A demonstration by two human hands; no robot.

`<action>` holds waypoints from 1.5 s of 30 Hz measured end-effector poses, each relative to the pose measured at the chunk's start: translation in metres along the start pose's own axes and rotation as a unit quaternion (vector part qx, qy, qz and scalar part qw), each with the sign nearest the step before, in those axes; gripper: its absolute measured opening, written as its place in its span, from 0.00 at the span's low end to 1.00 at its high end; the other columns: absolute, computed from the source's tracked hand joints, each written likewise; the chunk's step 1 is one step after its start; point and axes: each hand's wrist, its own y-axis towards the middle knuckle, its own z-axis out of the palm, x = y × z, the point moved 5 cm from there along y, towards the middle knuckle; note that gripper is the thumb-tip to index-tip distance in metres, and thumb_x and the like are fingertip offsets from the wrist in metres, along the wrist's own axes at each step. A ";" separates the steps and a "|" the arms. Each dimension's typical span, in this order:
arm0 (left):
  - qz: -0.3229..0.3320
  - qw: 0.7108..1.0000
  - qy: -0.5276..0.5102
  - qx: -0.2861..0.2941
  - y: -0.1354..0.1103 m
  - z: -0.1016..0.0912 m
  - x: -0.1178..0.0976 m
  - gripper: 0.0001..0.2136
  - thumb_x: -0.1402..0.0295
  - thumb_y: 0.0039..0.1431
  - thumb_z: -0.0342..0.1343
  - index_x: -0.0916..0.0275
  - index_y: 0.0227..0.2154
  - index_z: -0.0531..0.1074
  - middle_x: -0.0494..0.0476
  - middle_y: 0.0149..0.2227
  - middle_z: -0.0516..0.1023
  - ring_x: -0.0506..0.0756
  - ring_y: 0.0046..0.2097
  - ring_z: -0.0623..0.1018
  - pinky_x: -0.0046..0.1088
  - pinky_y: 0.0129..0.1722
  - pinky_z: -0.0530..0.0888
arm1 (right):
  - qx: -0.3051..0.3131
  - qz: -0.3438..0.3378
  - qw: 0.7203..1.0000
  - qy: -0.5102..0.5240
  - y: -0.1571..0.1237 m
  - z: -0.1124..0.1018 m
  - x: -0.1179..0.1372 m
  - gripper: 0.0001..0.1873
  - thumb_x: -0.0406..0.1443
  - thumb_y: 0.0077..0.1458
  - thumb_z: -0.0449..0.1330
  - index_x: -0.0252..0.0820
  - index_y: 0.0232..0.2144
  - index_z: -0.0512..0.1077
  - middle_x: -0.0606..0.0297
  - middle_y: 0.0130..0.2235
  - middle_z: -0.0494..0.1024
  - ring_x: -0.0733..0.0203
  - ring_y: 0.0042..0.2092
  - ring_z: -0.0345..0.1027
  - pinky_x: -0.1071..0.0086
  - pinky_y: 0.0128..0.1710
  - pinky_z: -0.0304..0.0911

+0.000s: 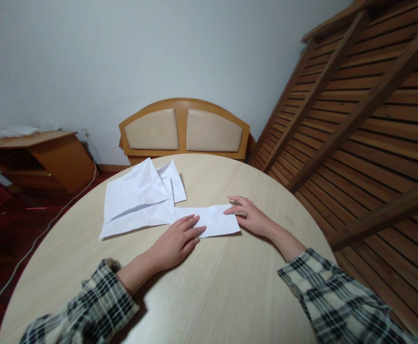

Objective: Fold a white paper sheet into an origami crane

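Observation:
A white strip of folded paper [218, 222] lies flat on the round table in front of me. My left hand [178, 239] rests on its left part, palm down with the fingers stretched out. At the strip's right end is my right hand [252, 217], its fingers apart and the fingertips at the paper's upper right corner. Left of the strip lie creased white sheets [133, 196], with a smaller folded piece [176, 184] behind them. Part of the strip's left end is hidden under my left hand.
The pale wooden round table [230, 291] bears all the paper. Behind it stands a padded headboard [182, 129] against the wall. A slatted wooden frame [367, 119] leans at the right. At the left are a wooden desk [61, 157] and a white cable [46, 234] on the floor.

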 end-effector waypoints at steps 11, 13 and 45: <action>0.012 1.000 0.002 -0.008 -0.001 0.000 -0.002 0.19 0.68 0.68 0.46 0.61 0.58 0.69 0.66 0.65 0.63 0.64 0.66 0.62 0.50 0.64 0.62 | 0.021 -0.006 0.999 -0.023 -0.001 0.002 0.002 0.16 0.28 0.56 0.57 0.46 0.42 0.80 0.52 0.60 0.67 0.49 0.62 0.59 0.49 0.62 0.54; 0.013 1.000 0.005 -0.008 0.000 0.000 -0.001 0.18 0.68 0.68 0.46 0.61 0.58 0.69 0.66 0.65 0.63 0.64 0.66 0.62 0.50 0.64 0.62 | 0.021 0.002 0.999 -0.034 -0.001 0.001 0.002 0.16 0.28 0.56 0.57 0.46 0.42 0.80 0.52 0.59 0.68 0.49 0.62 0.59 0.49 0.63 0.54; 0.029 0.999 -0.015 -0.026 0.001 -0.004 -0.008 0.08 0.71 0.66 0.47 0.61 0.45 0.68 0.66 0.61 0.69 0.62 0.66 0.63 0.49 0.63 0.65 | -0.109 0.133 0.980 -0.098 0.008 0.015 -0.007 0.10 0.44 0.57 0.62 0.45 0.35 0.73 0.60 0.44 0.76 0.52 0.50 0.67 0.58 0.52 0.59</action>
